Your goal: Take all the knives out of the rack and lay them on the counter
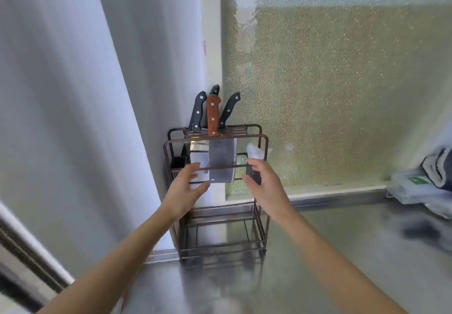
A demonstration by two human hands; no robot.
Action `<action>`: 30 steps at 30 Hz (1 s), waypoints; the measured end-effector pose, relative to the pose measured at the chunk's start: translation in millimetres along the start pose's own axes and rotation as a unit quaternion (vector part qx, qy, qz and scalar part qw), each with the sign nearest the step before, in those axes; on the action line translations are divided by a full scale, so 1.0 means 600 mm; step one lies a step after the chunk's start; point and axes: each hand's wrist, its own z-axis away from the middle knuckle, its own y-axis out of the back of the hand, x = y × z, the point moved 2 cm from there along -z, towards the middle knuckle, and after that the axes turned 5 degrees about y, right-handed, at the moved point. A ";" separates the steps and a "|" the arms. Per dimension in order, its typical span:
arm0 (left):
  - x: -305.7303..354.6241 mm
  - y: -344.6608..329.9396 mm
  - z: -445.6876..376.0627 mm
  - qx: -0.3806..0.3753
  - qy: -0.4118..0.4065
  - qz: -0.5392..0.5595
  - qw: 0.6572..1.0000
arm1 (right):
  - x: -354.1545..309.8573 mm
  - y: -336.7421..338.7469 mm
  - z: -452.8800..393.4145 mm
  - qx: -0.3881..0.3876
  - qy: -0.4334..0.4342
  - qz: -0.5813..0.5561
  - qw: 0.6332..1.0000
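A dark brown wire knife rack [261, 225] stands on the steel counter [318, 264] in the corner. A cleaver with a brown wooden handle [213, 115] hangs in the front slot, its wide blade [221, 159] behind the front bar. Three black-handled knives stand behind it: one at the left [197, 110], one at the back [214, 90], one at the right [228, 110]. My left hand [187, 187] and my right hand [263, 183] are raised in front of the rack at blade height, fingers spread, holding nothing.
A white wall runs along the left, a frosted window pane [342, 93] behind the rack. A folded cloth [437, 169] and plastic packaging [415, 189] lie at the far right of the counter. A small black cup [177, 162] hangs on the rack's left side.
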 end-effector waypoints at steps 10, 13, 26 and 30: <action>0.028 0.008 -0.089 0.096 0.033 -0.042 0.994 | -0.063 -0.032 -0.264 -0.037 0.088 0.068 0.993; 0.037 0.004 -0.099 0.117 0.031 -0.048 0.991 | -0.049 -0.056 -0.290 -0.054 0.069 0.055 0.995; 0.015 0.021 -0.047 0.082 0.077 -0.129 0.985 | -0.154 0.010 -0.347 -0.016 0.100 -0.117 0.988; 0.015 0.037 -0.017 0.077 0.064 -0.117 0.988 | -0.215 0.060 -0.301 0.019 0.156 -0.140 0.978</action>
